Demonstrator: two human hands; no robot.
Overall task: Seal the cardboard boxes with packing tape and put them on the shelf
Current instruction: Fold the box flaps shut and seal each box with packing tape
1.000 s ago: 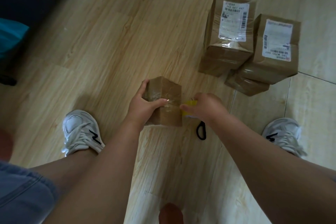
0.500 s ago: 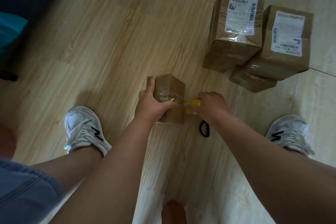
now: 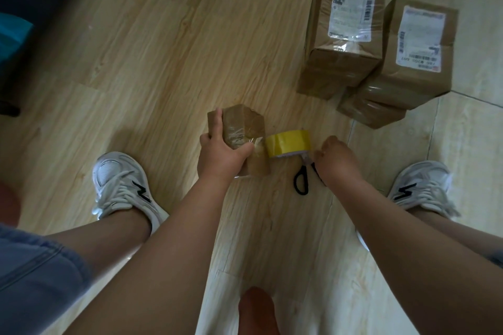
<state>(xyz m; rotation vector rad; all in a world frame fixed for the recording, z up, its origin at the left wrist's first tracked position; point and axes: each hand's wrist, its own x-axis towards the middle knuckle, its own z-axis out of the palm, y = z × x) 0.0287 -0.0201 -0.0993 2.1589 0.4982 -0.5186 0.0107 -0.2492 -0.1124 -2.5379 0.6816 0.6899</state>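
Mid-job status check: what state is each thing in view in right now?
Small box: upright on floor, taped, gripped by left hand.
Tape roll: on floor against the box, strip seemingly joined to it.
Scissors: beside the roll, one handle loop showing.
Right hand: fingers curled over the scissors' handle; grip unclear.
Labelled boxes: taped shut, stacked on floor.

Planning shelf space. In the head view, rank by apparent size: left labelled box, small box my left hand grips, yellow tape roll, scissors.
1. left labelled box, though farthest
2. small box
3. yellow tape roll
4. scissors, unsure against the roll: the right hand hides part of them
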